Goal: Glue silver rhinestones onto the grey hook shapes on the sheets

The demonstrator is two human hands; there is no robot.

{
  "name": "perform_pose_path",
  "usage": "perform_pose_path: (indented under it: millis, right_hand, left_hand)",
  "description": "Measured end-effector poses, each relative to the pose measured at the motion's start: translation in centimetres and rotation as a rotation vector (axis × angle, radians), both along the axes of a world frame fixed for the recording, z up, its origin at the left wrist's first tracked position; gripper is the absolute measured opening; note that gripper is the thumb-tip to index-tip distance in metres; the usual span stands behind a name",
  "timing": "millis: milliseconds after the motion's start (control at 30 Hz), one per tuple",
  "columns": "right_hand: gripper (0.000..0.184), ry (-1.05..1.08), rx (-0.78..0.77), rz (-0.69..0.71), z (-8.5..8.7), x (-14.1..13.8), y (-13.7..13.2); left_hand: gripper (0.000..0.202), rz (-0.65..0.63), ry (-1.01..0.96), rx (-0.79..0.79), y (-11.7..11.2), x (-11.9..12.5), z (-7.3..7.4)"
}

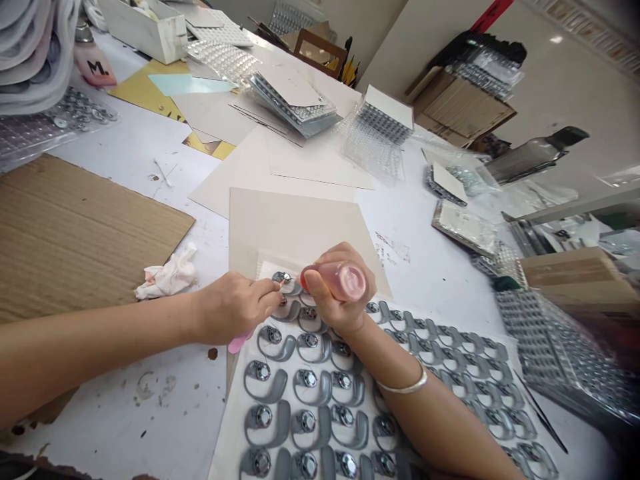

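Rows of grey curved, hook-like pieces (307, 423), each bearing a round faceted stone, lie on a white sheet (227, 437). My left hand (240, 303) is closed at the sheet's far left corner, pinching a thin pink-handled tool (240, 343). Its tip points at a grey piece (281, 277) in the farthest row. My right hand (345, 293) wraps round a small squeeze bottle (336, 280) of pinkish liquid. The bottle is tilted, its base towards me and its red nozzle end towards the same far pieces. Whether the nozzle touches a piece is hidden.
Left of my left hand are a crumpled tissue (170, 272) and brown cardboard (75, 233). Beige card (300, 220) lies beyond the sheet. Black tweezers (543, 413) rest at right. Stacked stone trays (295, 103), a bottle marked M (94, 60) and boxes (460, 100) stand farther off.
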State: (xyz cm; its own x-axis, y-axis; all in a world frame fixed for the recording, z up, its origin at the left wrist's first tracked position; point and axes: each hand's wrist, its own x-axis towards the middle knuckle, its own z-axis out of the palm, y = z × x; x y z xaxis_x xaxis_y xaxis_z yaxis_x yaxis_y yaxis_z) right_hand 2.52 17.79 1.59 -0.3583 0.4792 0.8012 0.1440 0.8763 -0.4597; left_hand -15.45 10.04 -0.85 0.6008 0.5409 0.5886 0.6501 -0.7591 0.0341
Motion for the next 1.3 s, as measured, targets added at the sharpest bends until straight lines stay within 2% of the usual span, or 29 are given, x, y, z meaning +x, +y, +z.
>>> perform_pose_path:
  millis: [200,367,533,833,1133,1300]
  right_hand:
    - [0.011,0.002,0.013,0.003,-0.1,0.0,-0.1]
    - [0.012,0.023,-0.044,-0.006,-0.3,0.4,0.1]
    - [0.011,0.046,-0.077,-0.003,-0.4,0.5,0.2]
    - [0.011,0.046,-0.075,0.011,-0.5,0.3,0.3]
    - [0.012,0.045,-0.072,0.007,-0.6,0.4,0.2]
    - [0.011,0.051,-0.096,0.013,-0.6,0.3,0.1]
  left_hand:
    - [0.012,-0.007,0.012,-0.011,0.0,-0.1,-0.1]
    - [0.014,-0.034,-0.025,-0.019,0.2,-0.3,-0.2]
    - [0.016,-0.01,-0.019,-0.062,0.4,-0.6,-0.5]
    - [0.014,-0.024,-0.172,-0.127,0.7,-0.5,-0.6]
    - [0.011,-0.105,-0.389,-0.406,1.3,-1.2,0.2]
    - [0.008,-0.144,-0.464,-0.436,1.6,-1.4,0.2]
